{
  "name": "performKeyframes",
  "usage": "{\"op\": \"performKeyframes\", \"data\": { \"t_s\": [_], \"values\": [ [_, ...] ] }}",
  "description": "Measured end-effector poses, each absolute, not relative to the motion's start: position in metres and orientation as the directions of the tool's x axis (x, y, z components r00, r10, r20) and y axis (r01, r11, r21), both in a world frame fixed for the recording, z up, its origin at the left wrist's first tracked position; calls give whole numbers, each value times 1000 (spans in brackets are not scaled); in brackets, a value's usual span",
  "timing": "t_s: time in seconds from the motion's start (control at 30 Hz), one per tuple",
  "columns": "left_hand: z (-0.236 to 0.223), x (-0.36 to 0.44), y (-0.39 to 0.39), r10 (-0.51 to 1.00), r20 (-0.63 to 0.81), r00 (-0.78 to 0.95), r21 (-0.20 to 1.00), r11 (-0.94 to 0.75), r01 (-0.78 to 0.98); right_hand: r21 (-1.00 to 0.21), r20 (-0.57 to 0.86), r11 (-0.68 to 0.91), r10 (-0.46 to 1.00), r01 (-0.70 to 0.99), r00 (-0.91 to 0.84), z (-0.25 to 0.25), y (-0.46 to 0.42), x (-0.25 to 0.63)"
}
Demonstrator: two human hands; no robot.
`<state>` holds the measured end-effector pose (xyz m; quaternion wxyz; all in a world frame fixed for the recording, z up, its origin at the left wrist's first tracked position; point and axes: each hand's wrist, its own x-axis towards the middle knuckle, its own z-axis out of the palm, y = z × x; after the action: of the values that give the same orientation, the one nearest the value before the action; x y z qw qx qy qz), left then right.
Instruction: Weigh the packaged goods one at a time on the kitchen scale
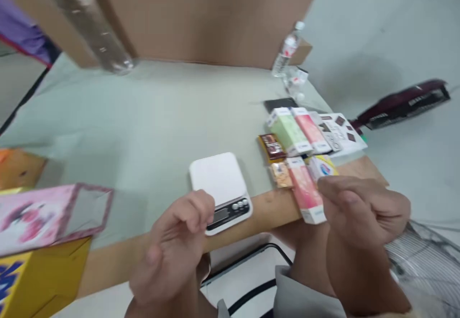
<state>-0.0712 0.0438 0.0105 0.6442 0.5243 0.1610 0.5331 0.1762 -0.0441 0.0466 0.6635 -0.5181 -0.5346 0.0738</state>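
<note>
My left hand (172, 246) is raised at the near edge of the table, with its fingers half curled, its thumb apart and nothing in it. It partly covers the display corner of a white digital scale (219, 179), whose plate bears nothing. Off to the right, my right hand (362, 207) is closed in a fist, and I see nothing sticking out of it. Near that fist are a pink and white box (305, 188) and a yellow and white pack (319, 166). A brown snack packet (272, 146) and an orange wrapped snack (281, 174) lie to the scale's right.
A green box (289, 131), another pink box (312, 128) and a white pouch (341, 133) lie at the right. Behind them stands a water bottle (288, 49). At the left are a pink floral box (39, 217) and a yellow box (53, 275). Cardboard (204, 18) rises behind.
</note>
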Motion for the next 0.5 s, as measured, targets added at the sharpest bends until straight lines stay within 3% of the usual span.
{"op": "performKeyframes", "data": {
  "t_s": [0.07, 0.1, 0.23, 0.37, 0.5],
  "values": [
    [9, -42, 36, 807, 349, 477, 889, -124, -441, -683, 729, 498, 518, 534, 448, 54, -54, 211],
    [9, -27, 33, 783, 340, 521, 908, -129, -399, -699, 715, 488, 449, 522, 536, 55, -60, 230],
    [22, 48, 30, 642, 312, 700, 950, -193, -247, -856, 377, 479, 323, 194, 868, 35, -87, 310],
    [50, 167, 50, 472, 209, 857, 917, -399, -4, -943, -9, 327, 150, -58, 989, -8, -96, 374],
    [54, 322, 92, 454, 240, 858, 813, -578, 78, -995, -103, 6, 83, -104, 991, -43, -83, 404]
  ]
}}
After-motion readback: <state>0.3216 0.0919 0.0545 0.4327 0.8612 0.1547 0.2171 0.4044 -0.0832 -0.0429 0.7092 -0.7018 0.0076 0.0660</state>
